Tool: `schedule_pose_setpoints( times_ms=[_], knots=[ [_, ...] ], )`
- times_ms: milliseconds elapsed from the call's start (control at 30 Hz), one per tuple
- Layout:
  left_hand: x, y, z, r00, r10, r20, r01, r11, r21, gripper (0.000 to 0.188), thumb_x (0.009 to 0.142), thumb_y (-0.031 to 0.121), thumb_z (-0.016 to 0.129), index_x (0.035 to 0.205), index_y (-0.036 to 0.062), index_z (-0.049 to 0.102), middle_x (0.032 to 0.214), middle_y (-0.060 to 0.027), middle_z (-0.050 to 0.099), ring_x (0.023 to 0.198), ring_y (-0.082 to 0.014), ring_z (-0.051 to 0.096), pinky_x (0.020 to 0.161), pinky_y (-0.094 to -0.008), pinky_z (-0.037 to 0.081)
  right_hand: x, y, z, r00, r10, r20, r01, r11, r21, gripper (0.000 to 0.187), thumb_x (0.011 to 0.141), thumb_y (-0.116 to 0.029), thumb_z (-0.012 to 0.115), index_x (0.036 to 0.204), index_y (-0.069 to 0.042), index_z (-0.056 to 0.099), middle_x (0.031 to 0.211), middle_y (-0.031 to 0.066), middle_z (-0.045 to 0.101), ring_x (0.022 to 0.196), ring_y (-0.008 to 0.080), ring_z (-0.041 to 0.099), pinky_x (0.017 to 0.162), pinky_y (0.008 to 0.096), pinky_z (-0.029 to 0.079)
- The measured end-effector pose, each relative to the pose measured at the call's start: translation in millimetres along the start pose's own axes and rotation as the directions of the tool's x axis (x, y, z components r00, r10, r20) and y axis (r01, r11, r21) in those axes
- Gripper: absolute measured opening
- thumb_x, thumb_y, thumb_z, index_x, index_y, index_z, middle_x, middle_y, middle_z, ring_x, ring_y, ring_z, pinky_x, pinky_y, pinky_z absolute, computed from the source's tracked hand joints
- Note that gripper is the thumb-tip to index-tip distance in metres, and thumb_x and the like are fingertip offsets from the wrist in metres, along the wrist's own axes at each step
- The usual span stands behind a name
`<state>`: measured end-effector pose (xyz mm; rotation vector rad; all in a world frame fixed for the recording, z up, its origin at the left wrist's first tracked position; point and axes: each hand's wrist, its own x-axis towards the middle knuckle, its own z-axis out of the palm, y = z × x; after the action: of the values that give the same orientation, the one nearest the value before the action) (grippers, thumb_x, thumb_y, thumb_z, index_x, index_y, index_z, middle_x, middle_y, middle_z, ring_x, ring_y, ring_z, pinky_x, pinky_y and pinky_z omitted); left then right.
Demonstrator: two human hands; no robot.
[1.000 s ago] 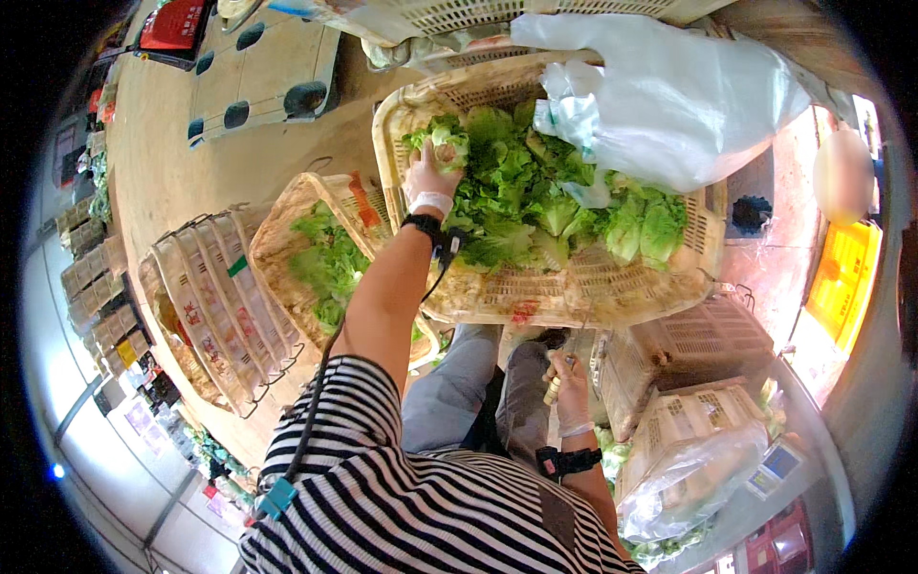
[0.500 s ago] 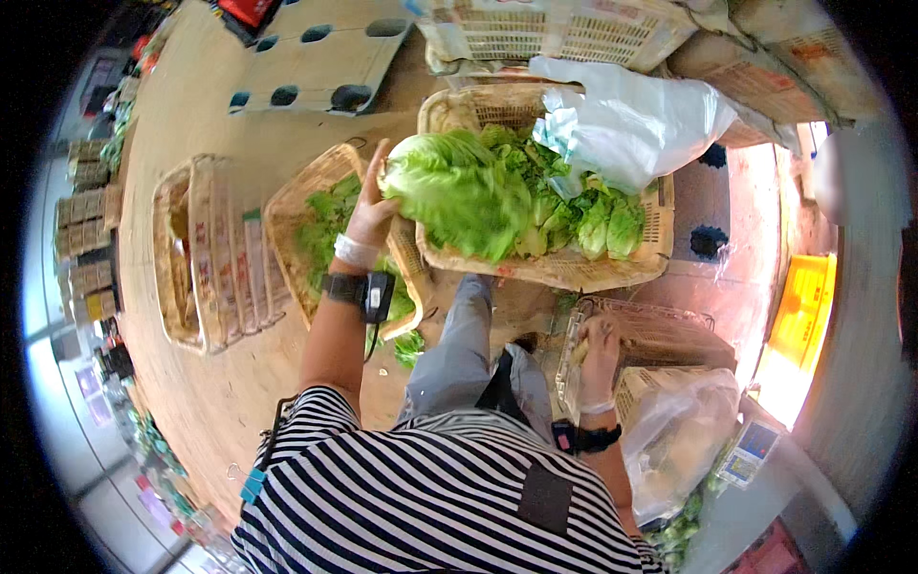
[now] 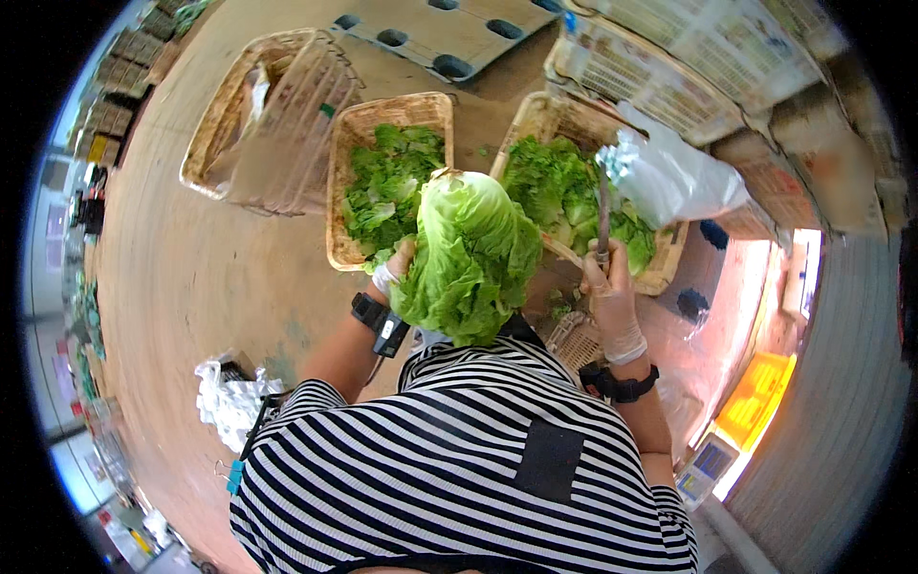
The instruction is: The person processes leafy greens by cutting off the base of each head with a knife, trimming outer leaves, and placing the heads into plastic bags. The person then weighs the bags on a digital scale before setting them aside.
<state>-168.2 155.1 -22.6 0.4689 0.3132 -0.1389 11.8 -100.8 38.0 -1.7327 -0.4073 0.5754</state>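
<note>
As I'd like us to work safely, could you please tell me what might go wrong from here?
The knife points up from the right hand, so it could nick the left hand if they come together. The large lettuce head might slip, since only the left hand appears to hold it. The blade also looks near the white plastic bag and might snag it, though depth is unclear.

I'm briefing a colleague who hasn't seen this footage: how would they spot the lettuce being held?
Find the black-and-white striped shirt across the lower middle of the picture. Just above it, the left hand holds the green lettuce, with two crates of greens beyond. It's the large single head with its pale end uppermost, unlike the greens lying inside the crates.
</note>
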Motion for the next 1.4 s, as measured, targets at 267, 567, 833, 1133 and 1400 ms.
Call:
schedule_pose_setpoints(
  times_ms=[267, 567, 833, 1133, 1400],
  knots=[
    [-72, 93, -13, 0.988, 0.133, -0.083, -0.077, 0.872, 0.483, 0.078, 0.072, 0.02, 0.065, 0.136, 0.0047, 0.024, 0.122, -0.0111, 0.049, 0.104, -0.0206, 0.054, 0.089, -0.0334, 0.045, 45, -96, 122, 0.801, -0.388, 0.456, 0.556, 0.765, -0.324, 0.033, 0.089, -0.025, 0.053, 0.114, -0.005, 0.049, 0.081, 0.0102, 0.053, 0.068, 0.0226, 0.053, 0.063, 0.0298, 0.044],
    [-152, 125, -71, 0.928, 0.302, -0.219, -0.127, 0.808, 0.575, 0.1, 0.066, 0.026, 0.071, 0.141, 0.0016, 0.009, 0.134, -0.0105, 0.036, 0.12, -0.0173, 0.036, 0.101, -0.0289, 0.027, 71, -130, 246, 0.664, -0.356, 0.658, 0.627, 0.744, -0.23, 0.026, 0.082, -0.017, 0.059, 0.103, -0.004, 0.052, 0.086, 0.0157, 0.053, 0.076, 0.029, 0.059, 0.062, 0.0318, 0.047],
    [-163, 145, -96, 0.821, 0.501, -0.273, -0.148, 0.649, 0.746, 0.093, 0.064, 0.028, 0.072, 0.137, -0.0013, 0.022, 0.132, -0.0127, 0.038, 0.12, -0.0193, 0.037, 0.101, -0.0286, 0.027, 81, -149, 304, 0.518, -0.475, 0.711, 0.84, 0.439, -0.318, 0.02, 0.076, -0.017, 0.062, 0.094, -0.009, 0.059, 0.073, 0.0105, 0.06, 0.063, 0.0278, 0.059, 0.056, 0.035, 0.046],
    [-164, 172, -70, 0.775, 0.599, -0.201, -0.176, 0.51, 0.842, 0.077, 0.061, 0.017, 0.074, 0.127, 0.0017, 0.036, 0.117, -0.0071, 0.048, 0.106, -0.0158, 0.045, 0.094, -0.0287, 0.035, 96, -150, 327, 0.423, -0.414, 0.806, 0.905, 0.23, -0.357, 0.019, 0.067, -0.013, 0.061, 0.085, -0.009, 0.055, 0.065, 0.0082, 0.052, 0.059, 0.0268, 0.053, 0.055, 0.0365, 0.042],
    [-162, 168, -75, 0.774, 0.555, -0.305, -0.274, 0.728, 0.629, 0.081, 0.055, 0.024, 0.079, 0.122, 0.0041, 0.039, 0.112, -0.0055, 0.048, 0.105, -0.0146, 0.044, 0.093, -0.0285, 0.035, 131, -109, 316, 0.592, -0.208, 0.779, 0.785, 0.37, -0.497, 0.013, 0.074, -0.013, 0.056, 0.085, -0.007, 0.052, 0.07, 0.0153, 0.057, 0.067, 0.0332, 0.058, 0.058, 0.0423, 0.045]
  ],
)
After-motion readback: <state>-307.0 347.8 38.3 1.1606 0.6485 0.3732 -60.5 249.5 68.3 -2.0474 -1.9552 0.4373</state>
